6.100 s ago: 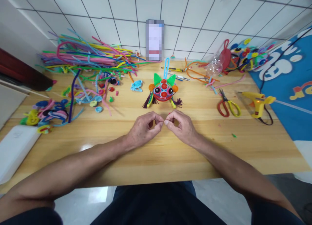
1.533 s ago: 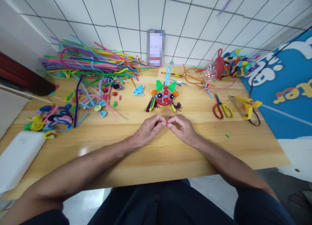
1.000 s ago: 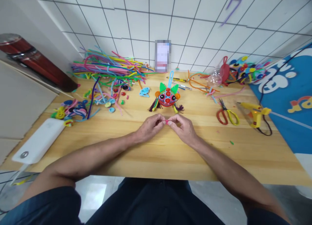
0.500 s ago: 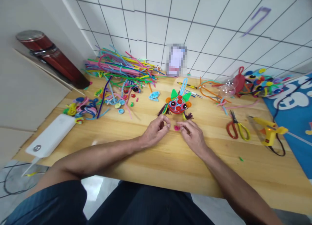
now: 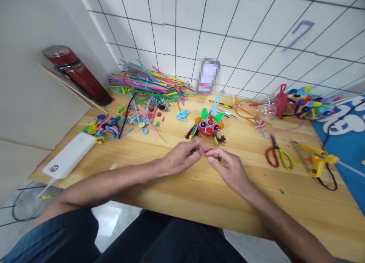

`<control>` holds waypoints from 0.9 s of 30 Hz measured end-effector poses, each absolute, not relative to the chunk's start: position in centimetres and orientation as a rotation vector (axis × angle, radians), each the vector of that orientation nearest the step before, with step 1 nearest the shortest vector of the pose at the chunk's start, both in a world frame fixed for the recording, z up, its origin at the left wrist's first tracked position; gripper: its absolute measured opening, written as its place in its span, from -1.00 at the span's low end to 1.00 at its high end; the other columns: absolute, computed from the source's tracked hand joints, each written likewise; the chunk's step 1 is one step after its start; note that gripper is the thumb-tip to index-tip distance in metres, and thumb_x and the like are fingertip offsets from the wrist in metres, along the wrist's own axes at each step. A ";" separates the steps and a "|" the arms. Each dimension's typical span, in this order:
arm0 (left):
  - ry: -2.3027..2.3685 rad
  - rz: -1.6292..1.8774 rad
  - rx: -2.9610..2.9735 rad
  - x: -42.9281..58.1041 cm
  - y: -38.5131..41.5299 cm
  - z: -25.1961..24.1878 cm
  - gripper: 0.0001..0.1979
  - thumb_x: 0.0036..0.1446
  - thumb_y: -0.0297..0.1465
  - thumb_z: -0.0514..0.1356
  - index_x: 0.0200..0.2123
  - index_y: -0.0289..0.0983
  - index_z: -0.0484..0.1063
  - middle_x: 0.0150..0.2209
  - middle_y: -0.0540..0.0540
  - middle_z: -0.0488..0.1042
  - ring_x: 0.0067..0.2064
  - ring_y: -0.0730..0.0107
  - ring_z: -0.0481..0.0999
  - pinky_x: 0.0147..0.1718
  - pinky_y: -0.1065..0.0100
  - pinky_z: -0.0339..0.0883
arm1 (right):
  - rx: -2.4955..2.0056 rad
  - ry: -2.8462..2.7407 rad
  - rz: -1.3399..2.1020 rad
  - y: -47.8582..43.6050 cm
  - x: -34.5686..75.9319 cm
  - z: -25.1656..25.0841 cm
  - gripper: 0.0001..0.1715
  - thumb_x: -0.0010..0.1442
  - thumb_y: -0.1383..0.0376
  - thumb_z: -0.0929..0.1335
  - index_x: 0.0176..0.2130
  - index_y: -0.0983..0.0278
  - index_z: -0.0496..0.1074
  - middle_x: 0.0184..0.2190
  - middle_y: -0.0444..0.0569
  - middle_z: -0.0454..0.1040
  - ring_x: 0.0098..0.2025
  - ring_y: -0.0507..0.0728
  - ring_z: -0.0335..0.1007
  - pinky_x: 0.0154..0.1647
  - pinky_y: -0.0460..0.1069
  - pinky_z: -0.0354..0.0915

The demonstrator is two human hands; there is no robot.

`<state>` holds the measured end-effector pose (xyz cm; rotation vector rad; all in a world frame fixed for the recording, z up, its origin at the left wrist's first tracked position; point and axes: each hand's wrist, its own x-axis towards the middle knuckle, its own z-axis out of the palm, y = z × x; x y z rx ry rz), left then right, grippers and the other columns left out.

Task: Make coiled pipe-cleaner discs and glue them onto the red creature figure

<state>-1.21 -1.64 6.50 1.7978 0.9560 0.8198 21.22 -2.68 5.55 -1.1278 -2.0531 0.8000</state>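
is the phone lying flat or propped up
Propped up: the phone stands at the back of the table, apparently leaning against the tiled wall, with its lit screen facing the camera.

From my end the little figure (image 5: 210,130) is a riot: mostly red face, green ears, orange side knobs, black eyes ringed in pink, light blue loop on top. Just in front of it I've got a small piece (image 5: 207,151), pinkish red I think, but it's mostly covered. Right of the figure, my scissors (image 5: 275,146) have one red-orange handle and one yellow, and the glue gun (image 5: 317,159) is yellow. Left of it: rainbow stem bundle (image 5: 145,82), dark red flask (image 5: 82,78) with silver trim. Behind it, white wall (image 5: 188,38) with dark gridlines.
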 end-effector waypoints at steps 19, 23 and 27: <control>1.115 0.071 2.315 -1.6 -0.3 4.6 -0.77 0.37 -0.38 0.13 0.01 -0.24 0.53 -0.24 -0.09 0.64 -0.27 0.26 0.60 -0.27 0.32 0.40 | -1.186 -2.252 0.379 0.3 24.9 3.3 -0.85 0.40 0.35 0.33 -0.16 0.24 0.53 -0.33 -0.04 0.61 -0.29 0.14 0.55 -0.22 0.04 0.41; 1.084 0.184 2.641 0.1 -0.3 2.9 -0.62 0.44 -0.39 0.05 0.23 -0.26 0.45 -0.05 -0.21 0.61 -0.15 0.17 0.60 -0.22 0.23 0.46 | -1.187 -2.283 0.364 0.5 24.9 2.6 -0.82 0.36 0.39 0.33 -0.13 0.22 0.55 -0.30 -0.01 0.59 -0.25 0.16 0.53 -0.19 0.05 0.42; 1.042 0.311 2.873 0.5 -0.8 1.0 -0.63 0.46 -0.38 0.06 0.22 -0.30 0.48 0.15 -0.27 0.55 -0.09 0.14 0.53 -0.16 0.15 0.40 | -1.221 -2.303 0.402 0.3 24.9 1.4 -0.79 0.31 0.42 0.36 -0.10 0.19 0.53 -0.23 0.00 0.60 -0.17 0.18 0.53 -0.08 0.09 0.44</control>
